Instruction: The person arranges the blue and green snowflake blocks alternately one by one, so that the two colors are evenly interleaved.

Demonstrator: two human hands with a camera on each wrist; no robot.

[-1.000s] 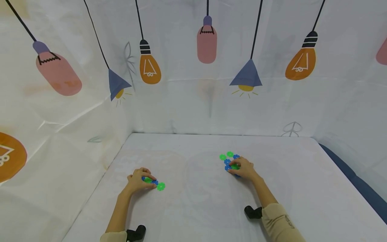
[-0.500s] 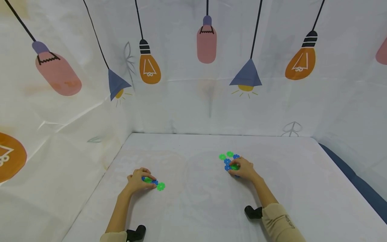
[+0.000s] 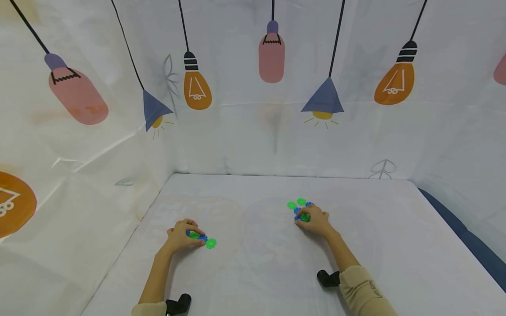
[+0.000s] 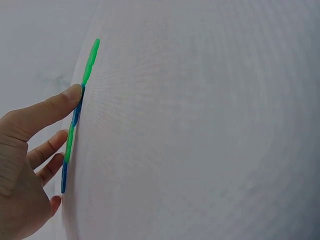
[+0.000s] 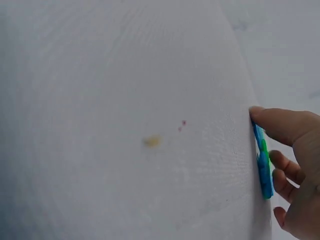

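Near the table's left side, my left hand (image 3: 181, 237) pinches a blue interlocking disc (image 4: 78, 107) between thumb and fingers. This disc belongs to a row of flower-shaped discs, with a green end disc (image 3: 211, 243) sticking out past the thumb and another green disc (image 4: 70, 142) under the fingers. Farther back on the right, my right hand (image 3: 316, 220) curls over a cluster of similar discs, thumb and index finger at a blue interlocking disc (image 3: 298, 218). A green disc (image 3: 305, 217) shows between those fingers. The palm hides part of the cluster.
Beyond the right hand lie two green discs (image 3: 301, 201) and a blue disc (image 3: 297, 210). Both hands work on a white table (image 3: 253, 272). A black wrist mount (image 3: 329, 278) sits by the right sleeve, another (image 3: 178, 304) by the left. Lamp-printed sheeting (image 3: 237, 140) stands behind.
My right hand has shifted slightly left across the cluster, its thumb and index finger now covering more of the near blue disc. The left hand stays in place.
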